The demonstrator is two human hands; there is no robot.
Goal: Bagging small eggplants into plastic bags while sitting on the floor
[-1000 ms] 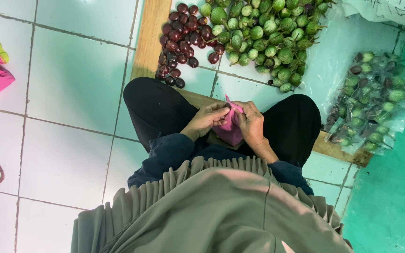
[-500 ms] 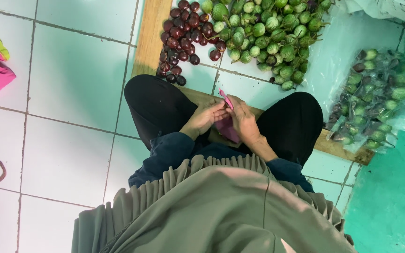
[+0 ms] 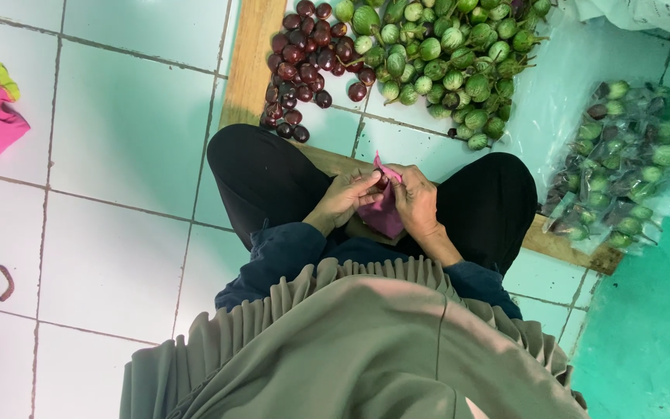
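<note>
Pink bag, thin and limp, pinched at its mouth between left hand and right hand, both closed on it, over lap. Likely light, slippery (best gripped at rim). Dark fruit beyond.

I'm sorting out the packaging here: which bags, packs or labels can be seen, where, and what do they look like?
Clear bag: floor at right, lumpy, filled with green and purple eggplants.
Pink bag: small, crumpled, held by left hand and right hand.
White sack: top right corner, partly visible.
No labels or screens.
</note>
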